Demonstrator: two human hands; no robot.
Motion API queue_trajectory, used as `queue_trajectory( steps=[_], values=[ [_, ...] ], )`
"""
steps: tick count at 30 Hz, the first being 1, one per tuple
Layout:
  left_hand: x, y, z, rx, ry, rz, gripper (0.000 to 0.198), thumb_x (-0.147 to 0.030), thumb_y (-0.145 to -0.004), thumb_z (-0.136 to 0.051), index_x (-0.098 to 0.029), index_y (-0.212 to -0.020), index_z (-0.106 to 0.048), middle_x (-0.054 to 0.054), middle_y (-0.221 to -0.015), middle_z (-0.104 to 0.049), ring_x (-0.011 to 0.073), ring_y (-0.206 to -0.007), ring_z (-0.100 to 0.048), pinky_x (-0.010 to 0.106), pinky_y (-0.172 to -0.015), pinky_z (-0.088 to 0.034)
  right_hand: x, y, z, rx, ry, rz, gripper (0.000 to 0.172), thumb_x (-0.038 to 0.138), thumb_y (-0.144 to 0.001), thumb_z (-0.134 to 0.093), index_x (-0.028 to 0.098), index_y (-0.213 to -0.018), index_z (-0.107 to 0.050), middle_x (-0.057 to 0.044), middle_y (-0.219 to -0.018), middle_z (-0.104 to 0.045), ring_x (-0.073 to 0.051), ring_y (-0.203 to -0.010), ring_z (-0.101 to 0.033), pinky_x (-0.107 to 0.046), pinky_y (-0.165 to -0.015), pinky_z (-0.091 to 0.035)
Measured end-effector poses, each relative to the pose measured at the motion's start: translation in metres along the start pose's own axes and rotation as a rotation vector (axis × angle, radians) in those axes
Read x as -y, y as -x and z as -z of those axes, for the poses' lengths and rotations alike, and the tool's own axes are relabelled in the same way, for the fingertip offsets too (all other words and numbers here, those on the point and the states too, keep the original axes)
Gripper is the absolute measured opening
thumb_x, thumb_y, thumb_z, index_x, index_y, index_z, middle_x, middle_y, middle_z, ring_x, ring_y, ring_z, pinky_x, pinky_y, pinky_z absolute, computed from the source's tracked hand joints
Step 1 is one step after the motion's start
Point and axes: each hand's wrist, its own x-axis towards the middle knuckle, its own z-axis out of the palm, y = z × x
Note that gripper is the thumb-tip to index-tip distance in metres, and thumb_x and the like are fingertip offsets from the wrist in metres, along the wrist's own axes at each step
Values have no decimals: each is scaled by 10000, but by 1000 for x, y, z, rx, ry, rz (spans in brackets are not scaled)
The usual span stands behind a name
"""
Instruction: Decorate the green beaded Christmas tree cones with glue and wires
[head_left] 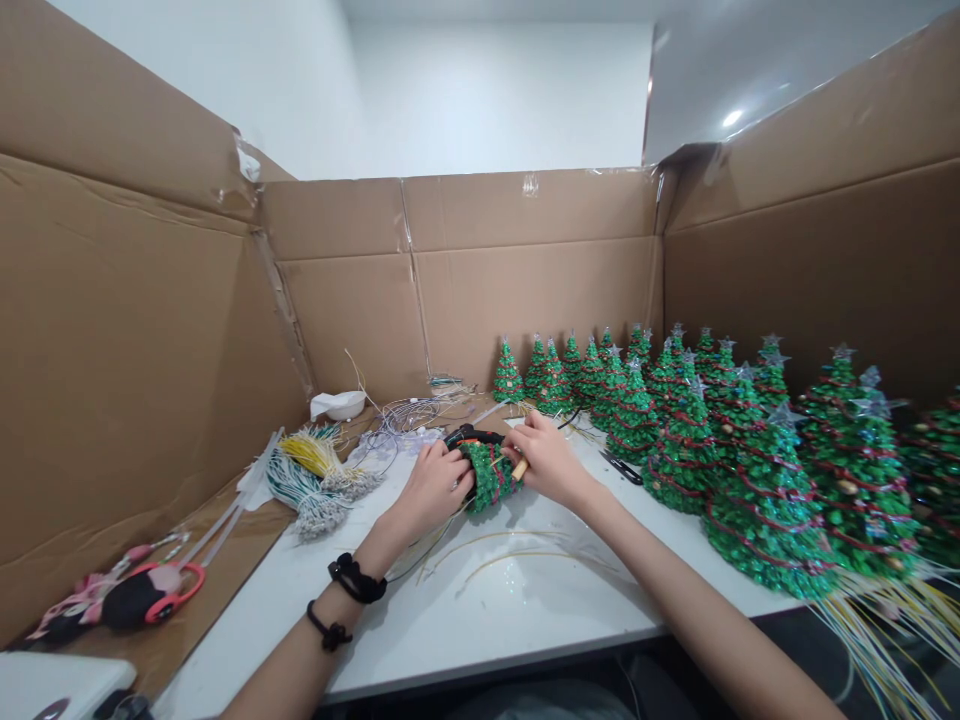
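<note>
Standing here, I can see the person's left hand [433, 490] and right hand [549, 460] closed around a small green Christmas tree [489, 478], which lies on its side near the middle of the white table [480, 625]. The fingers of both hands wrap it firmly. Rows of finished-looking trees [765, 500] stand toward the table's right end, beside black scissors [621, 467]. Bundled wires [319, 480] lie toward the left edge.

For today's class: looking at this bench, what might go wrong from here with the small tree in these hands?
The tree, gripped by the left hand and right hand, is near the scissors, so a slip might nick it. The wires trailing over the table edge could snag and topple the standing trees.
</note>
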Motion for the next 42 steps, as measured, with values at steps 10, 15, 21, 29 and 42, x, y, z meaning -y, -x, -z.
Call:
queue_trajectory(
  steps=[10,15,21,29,42],
  values=[
    [2,-3,-3,77,48,59,317,-219,-886,-353,-178,-669,-580,38,-704,-613,183,-728,-468,305,-660,-300,11,-1,-15,19,-4,36,155,174,-881,-486,157,-745,-558,-64,-713,-574,-208,-746,-401,-321,-692,-322],
    [5,-4,-3,106,91,76,325,-211,-859,-370,-177,-619,-586,35,-629,-589,167,-658,-479,279,-606,-297,-9,-1,9,-24,6,56,143,172,-861,-502,166,-725,-546,-57,-694,-551,-206,-743,-381,-321,-695,-313],
    [6,-3,-10,113,337,130,283,-236,-851,-356,-175,-667,-563,8,-658,-584,136,-627,-485,246,-614,-331,-15,0,16,-30,-50,84,131,169,-867,-501,170,-754,-566,-55,-704,-558,-205,-766,-389,-321,-716,-321],
    [7,-7,-15,212,736,240,223,-267,-797,-370,-178,-618,-468,-28,-569,-482,110,-541,-440,220,-522,-332,3,-2,-10,22,-49,141,134,177,-873,-502,168,-754,-565,-61,-736,-567,-203,-756,-403,-321,-703,-323],
    [3,-7,-8,329,1125,460,192,-353,-713,-504,-162,-705,-511,-24,-632,-543,93,-514,-494,218,-488,-359,-7,0,-4,-9,-214,96,143,119,-853,-502,171,-742,-577,-40,-709,-591,-194,-746,-406,-308,-707,-323]
  ],
)
